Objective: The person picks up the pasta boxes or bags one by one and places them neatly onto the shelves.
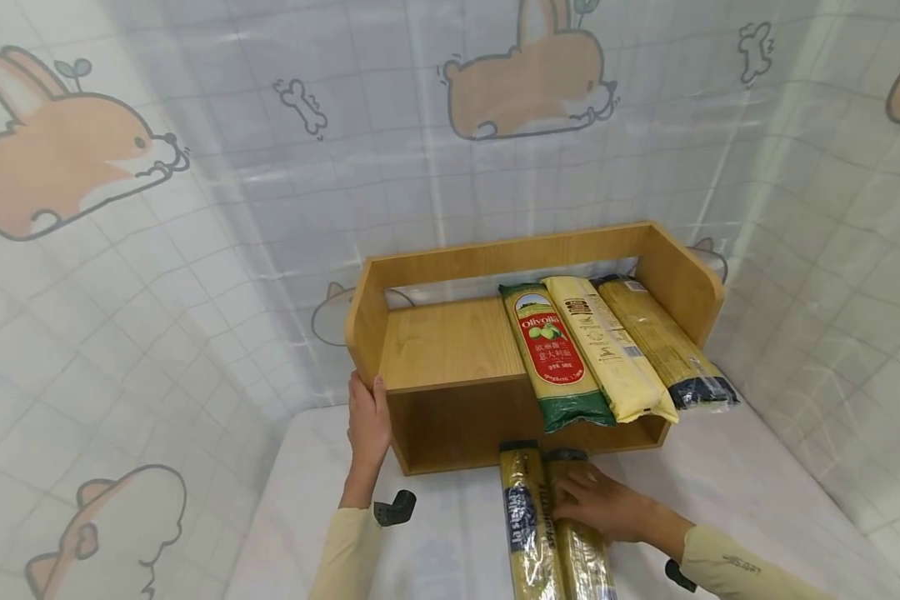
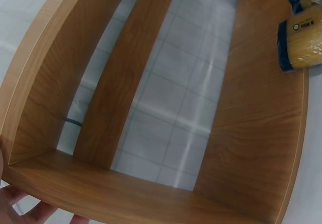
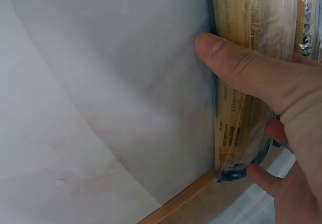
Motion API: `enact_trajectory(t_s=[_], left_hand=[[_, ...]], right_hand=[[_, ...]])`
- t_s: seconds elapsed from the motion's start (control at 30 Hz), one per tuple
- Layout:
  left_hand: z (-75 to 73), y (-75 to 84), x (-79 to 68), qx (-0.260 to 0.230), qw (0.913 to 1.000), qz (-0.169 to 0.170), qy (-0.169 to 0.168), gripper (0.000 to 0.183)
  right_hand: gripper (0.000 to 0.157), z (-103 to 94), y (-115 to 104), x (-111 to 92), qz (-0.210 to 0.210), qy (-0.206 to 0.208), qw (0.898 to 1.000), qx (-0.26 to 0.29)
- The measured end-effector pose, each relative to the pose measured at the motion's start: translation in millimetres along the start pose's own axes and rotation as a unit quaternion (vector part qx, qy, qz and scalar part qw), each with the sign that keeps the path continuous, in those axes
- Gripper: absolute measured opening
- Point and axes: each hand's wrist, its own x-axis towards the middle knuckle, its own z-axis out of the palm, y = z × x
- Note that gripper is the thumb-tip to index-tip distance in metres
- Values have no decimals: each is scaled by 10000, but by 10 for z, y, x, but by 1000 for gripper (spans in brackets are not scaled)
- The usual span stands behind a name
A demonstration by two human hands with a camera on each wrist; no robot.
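A two-level wooden shelf [image 1: 450, 342] stands against the wall. At its left side panel, my left hand [image 1: 368, 421] grips the edge; in the left wrist view a few fingers [image 2: 40, 213] show behind the wood. My right hand [image 1: 603, 500] holds a clear-wrapped spaghetti pack [image 1: 587, 560] with dark ends in front of the shelf; the thumb lies along one side in the right wrist view. Touching or close beside it, on the left, is a second spaghetti pack [image 1: 527, 517]. The far ends of both are at the opening of the lower level.
On the shelf's upper level lie a green-ended Olivoilà spaghetti pack [image 1: 551, 354], a cream noodle pack [image 1: 607, 350] and a dark-ended spaghetti pack [image 1: 663, 342], their near ends overhanging the edge. A pale tabletop [image 1: 442, 533] lies below, and patterned sheeting [image 1: 390, 183] surrounds it.
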Motion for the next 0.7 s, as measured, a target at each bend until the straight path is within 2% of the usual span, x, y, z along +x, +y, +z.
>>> enact_trajectory(t_s=[0.13,0.37,0.47,0.57,0.7], left_hand=[[17,-6,10,1,10000,-25,-30,53],[26,-13,8,105,9999,-63,14,53],[22,-4,-1,95,9999,-93,-7,53],[23,3,-5,92,9999,-77,5,53],[37,-9,-7,108,9999,-45,71,51]], right_hand=[[66,19,-15,-35,13,41,10000,-21],[86,151,-3,-108,-105,157,9998,56],[88,185,18,-121,-227,291,9993,-84],[79,179,42,-101,-372,491,9977,-267],[46,129,58,-55,-547,730,9958,-115]])
